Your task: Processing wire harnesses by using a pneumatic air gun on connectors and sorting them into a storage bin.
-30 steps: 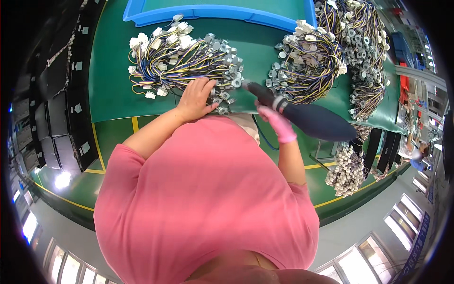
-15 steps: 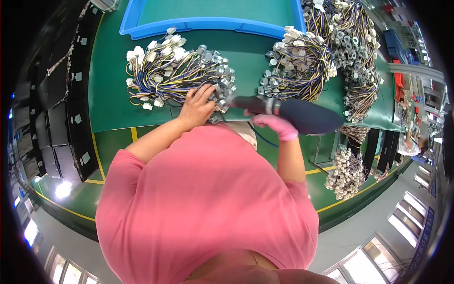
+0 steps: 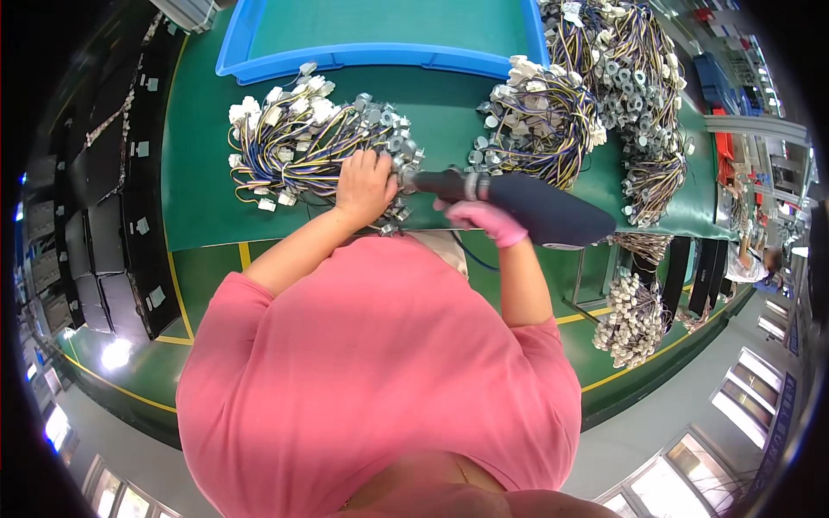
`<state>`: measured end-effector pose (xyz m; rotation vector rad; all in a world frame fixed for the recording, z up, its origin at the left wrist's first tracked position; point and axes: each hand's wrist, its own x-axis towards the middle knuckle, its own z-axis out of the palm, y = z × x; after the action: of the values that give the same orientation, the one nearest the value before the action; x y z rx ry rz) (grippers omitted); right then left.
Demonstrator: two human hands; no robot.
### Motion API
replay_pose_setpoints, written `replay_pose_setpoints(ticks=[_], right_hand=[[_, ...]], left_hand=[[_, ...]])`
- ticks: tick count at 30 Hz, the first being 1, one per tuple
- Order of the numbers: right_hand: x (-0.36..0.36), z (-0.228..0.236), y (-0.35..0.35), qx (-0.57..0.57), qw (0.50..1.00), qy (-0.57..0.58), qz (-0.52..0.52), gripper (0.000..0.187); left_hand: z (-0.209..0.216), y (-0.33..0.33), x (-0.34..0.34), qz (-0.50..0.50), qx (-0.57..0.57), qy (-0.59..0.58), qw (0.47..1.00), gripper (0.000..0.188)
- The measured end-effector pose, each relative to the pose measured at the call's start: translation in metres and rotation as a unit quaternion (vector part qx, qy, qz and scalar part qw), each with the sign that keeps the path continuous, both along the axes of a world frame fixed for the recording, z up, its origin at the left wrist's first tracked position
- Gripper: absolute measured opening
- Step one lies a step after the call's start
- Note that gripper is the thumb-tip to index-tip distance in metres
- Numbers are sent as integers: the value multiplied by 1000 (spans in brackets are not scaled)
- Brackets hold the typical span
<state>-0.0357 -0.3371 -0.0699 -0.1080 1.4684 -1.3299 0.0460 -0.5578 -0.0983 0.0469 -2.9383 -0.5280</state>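
- While the left hand (image 3: 364, 184) lies flat on the near right edge of a wire bundle (image 3: 315, 147), the right hand (image 3: 485, 219), in a pink glove, is wrapped around the underside of a dark power tool (image 3: 518, 205), so the tool sits right on top of that hand and just right of the bare one.
- The left hand's fingers are together, pressing down on the wires; can't tell if it's actually pinching anything.
- The tool's narrow nose points left and ends right by the left hand, touching or almost touching the metal bits there.
- The tool is black, fat at the back, with a silvery ring near the front.
- The bundle is yellow, blue and dark wires with white plugs on the far-left end and grey metal rings on the near right, lying on the green mat (image 3: 199, 190).
- The tool's tip is buried behind the fingers and rings, and the pink shirt (image 3: 380, 371) hides the table's near edge.
- A second bundle (image 3: 535, 129) sits further right, well apart from the hands.
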Motion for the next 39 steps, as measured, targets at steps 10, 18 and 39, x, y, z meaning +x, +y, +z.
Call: replay_pose_setpoints(ticks=[10, 18, 39], right_hand=[[-6, 4, -14, 19, 999, 30, -38, 20], [-18, 14, -23, 74, 989, 37, -118, 43], [-40, 2, -56, 53, 993, 72, 76, 20]], left_hand=[[0, -5, 17, 54, 135, 32, 989, 43], [1, -2, 10, 65, 29, 5, 997, 25], [4, -32, -16, 147, 239, 19, 959, 40]])
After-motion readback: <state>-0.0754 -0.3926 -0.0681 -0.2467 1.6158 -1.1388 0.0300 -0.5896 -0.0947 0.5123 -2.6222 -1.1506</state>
